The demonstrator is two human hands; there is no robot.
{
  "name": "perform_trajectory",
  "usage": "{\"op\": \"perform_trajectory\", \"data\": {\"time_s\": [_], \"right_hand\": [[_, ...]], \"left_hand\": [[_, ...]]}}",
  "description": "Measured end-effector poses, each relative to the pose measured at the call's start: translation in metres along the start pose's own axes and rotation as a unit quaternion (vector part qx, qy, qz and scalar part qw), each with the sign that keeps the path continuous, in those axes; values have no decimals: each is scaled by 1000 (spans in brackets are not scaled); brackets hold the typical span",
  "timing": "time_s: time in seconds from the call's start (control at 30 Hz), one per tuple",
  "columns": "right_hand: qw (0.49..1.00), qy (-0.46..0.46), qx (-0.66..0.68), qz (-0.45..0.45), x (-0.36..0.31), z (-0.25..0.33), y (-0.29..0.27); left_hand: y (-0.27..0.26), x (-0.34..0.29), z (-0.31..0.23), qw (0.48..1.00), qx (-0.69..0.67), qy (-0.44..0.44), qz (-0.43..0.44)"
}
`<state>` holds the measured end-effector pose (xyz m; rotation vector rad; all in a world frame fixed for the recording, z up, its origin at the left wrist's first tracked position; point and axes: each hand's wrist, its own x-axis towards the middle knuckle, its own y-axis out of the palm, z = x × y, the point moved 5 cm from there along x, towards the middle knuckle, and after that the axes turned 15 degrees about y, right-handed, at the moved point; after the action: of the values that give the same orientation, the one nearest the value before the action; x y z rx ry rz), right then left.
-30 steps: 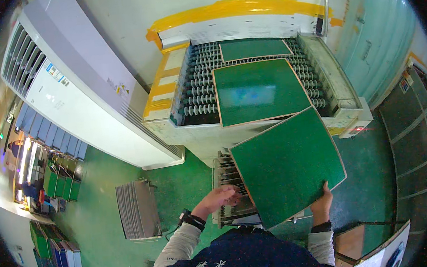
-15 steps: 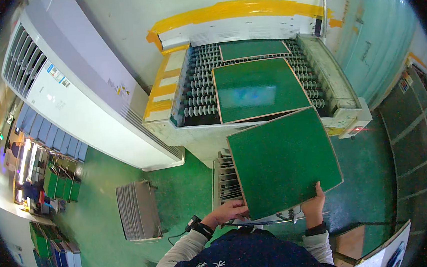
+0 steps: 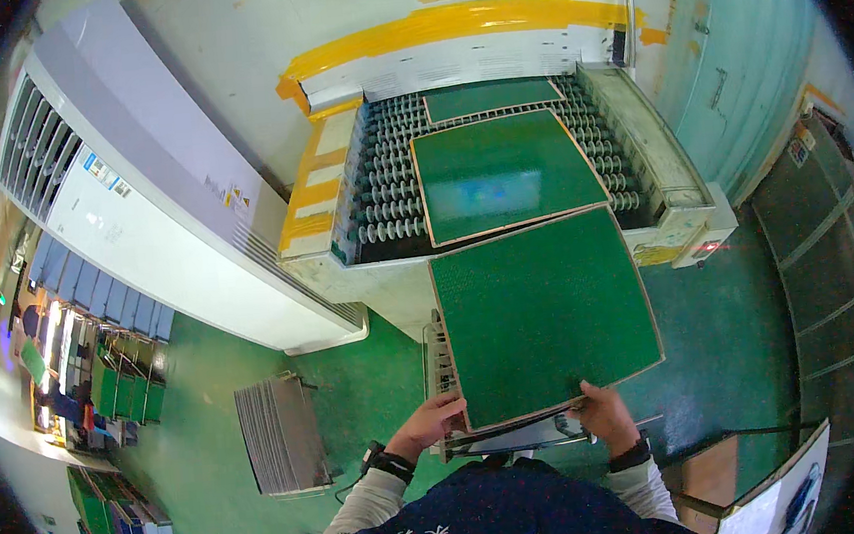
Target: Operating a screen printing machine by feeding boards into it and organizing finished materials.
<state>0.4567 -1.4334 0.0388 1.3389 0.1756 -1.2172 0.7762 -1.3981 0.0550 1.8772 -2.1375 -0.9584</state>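
Note:
Between my two hands I hold a large green panel (image 3: 551,317) with a thin pale border. My left hand (image 3: 429,423) grips its near left corner, fingers closed on the edge. At the near edge, right of the middle, my right hand (image 3: 604,416) pinches it with the thumb on top; the fingers beneath are partly hidden. The panel's far edge is close to the front of a roller conveyor (image 3: 391,232); I cannot tell whether they touch. A second green panel (image 3: 505,175) lies on the rollers, and a third green panel (image 3: 490,99) is farther in, partly under the machine's cover.
A rack (image 3: 438,356) stands below the held panel, mostly hidden. On the left are a tall white floor unit (image 3: 181,196) and a stack of grey sheets (image 3: 282,436) on the floor. A dark mesh screen (image 3: 814,236) stands at right, with a white board (image 3: 781,490) near me.
The held panel has turned slightly and shifted left. My right hand has moved left along its near edge, and my left hand has risen a little at the corner.

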Motion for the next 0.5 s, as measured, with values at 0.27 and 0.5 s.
{"op": "perform_trajectory", "data": {"time_s": [0.27, 0.5], "right_hand": [[1000, 16, 15, 16, 10, -10, 7], [999, 3, 22, 35, 17, -4, 11]], "left_hand": [[-9, 2, 1, 999, -18, 13, -25], [-7, 5, -9, 999, -16, 21, -34]]}}
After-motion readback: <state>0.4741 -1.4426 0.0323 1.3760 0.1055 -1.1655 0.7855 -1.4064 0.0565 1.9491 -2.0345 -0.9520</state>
